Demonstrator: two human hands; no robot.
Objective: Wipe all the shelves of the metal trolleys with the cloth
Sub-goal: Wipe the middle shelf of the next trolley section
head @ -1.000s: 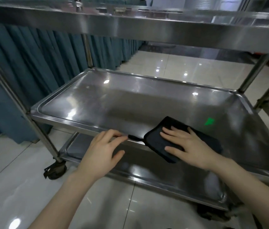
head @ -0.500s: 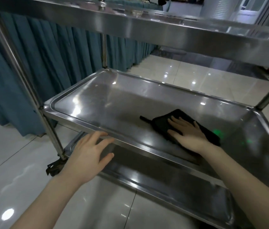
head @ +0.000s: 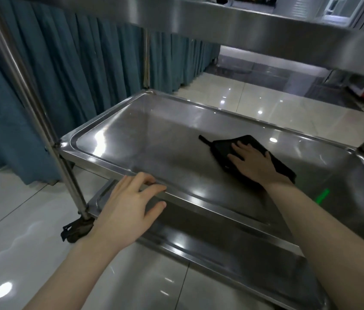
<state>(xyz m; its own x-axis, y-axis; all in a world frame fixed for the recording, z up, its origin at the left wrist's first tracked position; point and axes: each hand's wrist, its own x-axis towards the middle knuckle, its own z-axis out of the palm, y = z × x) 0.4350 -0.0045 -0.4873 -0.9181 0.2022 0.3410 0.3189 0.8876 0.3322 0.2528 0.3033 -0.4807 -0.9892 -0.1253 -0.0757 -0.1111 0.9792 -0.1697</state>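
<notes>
Head: right hand [head: 254, 166] presses black cloth [head: 220, 151] flat, left hand [head: 125, 209] loose on shelf rim [head: 100, 161]; I'd overlap strokes.

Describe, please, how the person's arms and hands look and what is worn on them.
The left hand and right hand are bare: no gloves, rings or watch show. The left forearm and right forearm are uncovered too, with no sleeve in view.
</notes>
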